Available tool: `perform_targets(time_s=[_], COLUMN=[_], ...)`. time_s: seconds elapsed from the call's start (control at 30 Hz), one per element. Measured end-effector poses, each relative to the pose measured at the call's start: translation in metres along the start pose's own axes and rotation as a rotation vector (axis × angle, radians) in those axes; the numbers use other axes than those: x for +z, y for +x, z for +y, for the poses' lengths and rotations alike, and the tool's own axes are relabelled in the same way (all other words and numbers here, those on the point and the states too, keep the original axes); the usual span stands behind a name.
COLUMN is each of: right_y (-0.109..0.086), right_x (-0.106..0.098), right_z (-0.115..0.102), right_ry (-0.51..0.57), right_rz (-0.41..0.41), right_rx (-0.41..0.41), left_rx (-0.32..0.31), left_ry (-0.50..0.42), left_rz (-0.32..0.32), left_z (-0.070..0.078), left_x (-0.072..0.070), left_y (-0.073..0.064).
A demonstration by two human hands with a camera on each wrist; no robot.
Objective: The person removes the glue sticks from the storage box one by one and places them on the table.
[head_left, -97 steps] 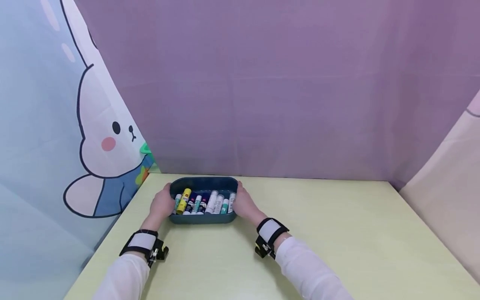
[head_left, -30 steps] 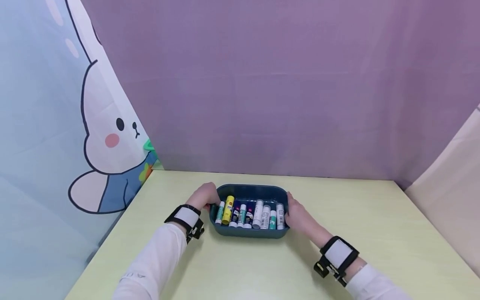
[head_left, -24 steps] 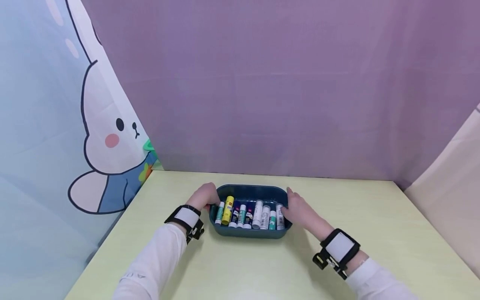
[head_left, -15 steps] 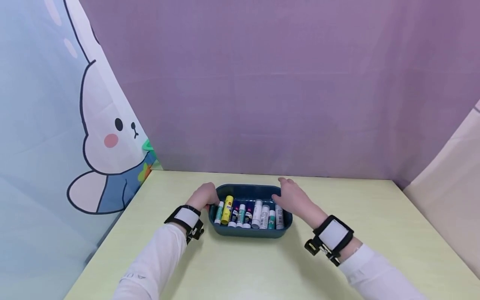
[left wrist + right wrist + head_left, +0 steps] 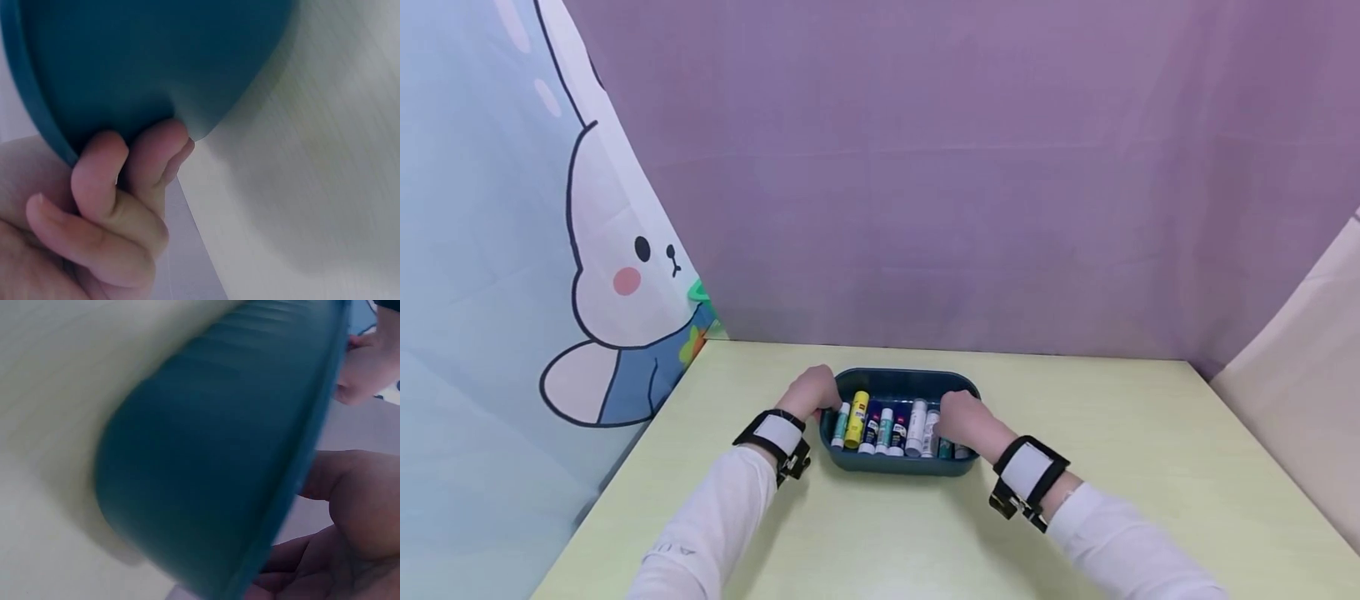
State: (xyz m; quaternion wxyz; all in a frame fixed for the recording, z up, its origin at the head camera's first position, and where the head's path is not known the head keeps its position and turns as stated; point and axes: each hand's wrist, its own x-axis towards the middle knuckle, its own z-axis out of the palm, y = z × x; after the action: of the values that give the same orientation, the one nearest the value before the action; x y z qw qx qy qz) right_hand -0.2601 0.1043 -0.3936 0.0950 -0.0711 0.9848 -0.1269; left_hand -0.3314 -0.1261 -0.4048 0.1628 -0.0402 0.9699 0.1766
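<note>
A dark teal plastic bin [image 5: 901, 467] stands on the table with a row of several glue sticks [image 5: 915, 427] in it, among them a yellow one [image 5: 857, 419]. My left hand [image 5: 811, 392] grips the bin's left end; in the left wrist view its curled fingers [image 5: 100, 165] press the outer wall below the rim. My right hand [image 5: 968, 421] reaches over the right end, its fingers down among the rightmost glue sticks and partly covering them. In the right wrist view the bin wall [image 5: 206, 444] hides those fingertips, so their hold is unclear.
The pale yellow table [image 5: 1112, 467] extends around the bin. Behind it hangs a purple cloth [image 5: 925, 183]. A blue cloth with a rabbit print [image 5: 617, 283] hangs at the left, and a cream cloth [image 5: 1292, 375] at the right.
The bin has shifted right since the earliest frame. My right hand has let go of its right rim, lifted, and come down leftward over the glue sticks. My left hand keeps its grip.
</note>
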Motion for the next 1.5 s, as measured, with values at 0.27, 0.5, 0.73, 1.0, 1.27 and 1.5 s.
perform_targets(time_s=[0.27,0.5,0.73,1.0,1.27,1.5], right_y=[0.007,0.014,0.022,0.027,0.03,0.028], right_x=[0.013,0.02,0.024,0.028,0.026,0.021], right_z=[0.002,0.0,-0.001,-0.002,0.001,0.001], right_ry=[-0.147,-0.245,-0.28,-0.288,-0.275,-0.221], right_rz=[0.082,0.105,0.109,0.057,0.096,0.143], right_rx=[-0.034,0.005,0.045,0.071,0.045,0.045], left_rx=[-0.019,-0.027,0.002,-0.007,-0.015,-0.018], left_ry=[-0.014,-0.004,0.019,0.012,0.018,0.019], left_rz=[-0.012,-0.005,0.015,0.012,0.003,0.004], left_z=[0.003,0.004,0.003,0.003,0.003,0.003], left_x=[0.0,0.001,0.001,0.001,0.004,0.004], left_y=[0.001,0.0,-0.004,-0.005,0.0,0.0])
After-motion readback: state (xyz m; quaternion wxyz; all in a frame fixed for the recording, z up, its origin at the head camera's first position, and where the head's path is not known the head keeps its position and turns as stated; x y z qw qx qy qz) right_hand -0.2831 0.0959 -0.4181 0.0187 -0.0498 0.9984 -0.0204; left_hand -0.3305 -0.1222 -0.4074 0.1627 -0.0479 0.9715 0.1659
